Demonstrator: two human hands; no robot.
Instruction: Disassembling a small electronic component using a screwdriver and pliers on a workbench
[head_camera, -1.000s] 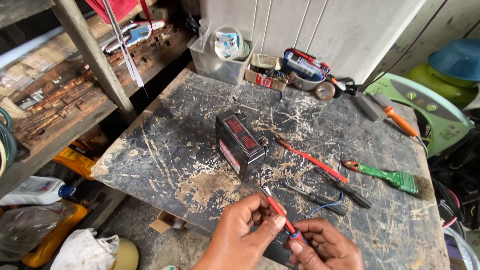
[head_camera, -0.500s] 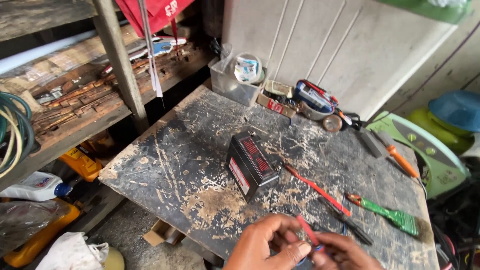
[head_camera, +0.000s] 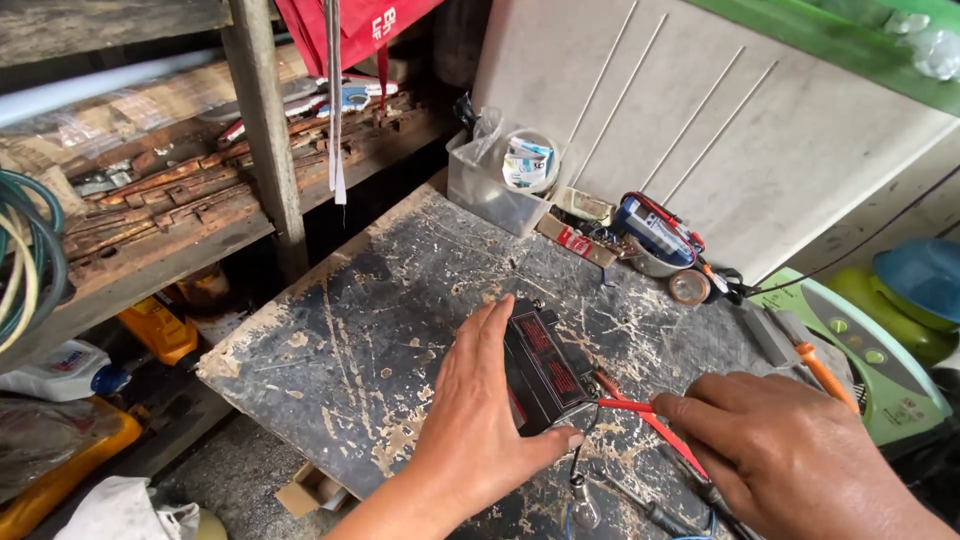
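A small black battery (head_camera: 545, 365) with red print stands on the scratched dark workbench (head_camera: 380, 320). My left hand (head_camera: 480, 410) wraps its near and left sides, thumb against the front corner. My right hand (head_camera: 790, 455) pinches a thin red probe (head_camera: 625, 405) whose tip reaches the battery's right side. A red lead (head_camera: 672, 432) runs back under that hand. A small clear bulb on wires (head_camera: 585, 510) lies just below the battery.
A clear plastic tub (head_camera: 490, 185) with a tape roll, a blue meter with leads (head_camera: 650, 228) and an orange-handled screwdriver (head_camera: 825, 375) lie along the bench's back edge. A wooden shelf post (head_camera: 262, 140) and rusty parts stand at left. Bottles and bags sit on the floor.
My left hand let go of the red probe and moved up onto the battery. My right hand carried the probe to the battery's side. The view shifted down and closer.
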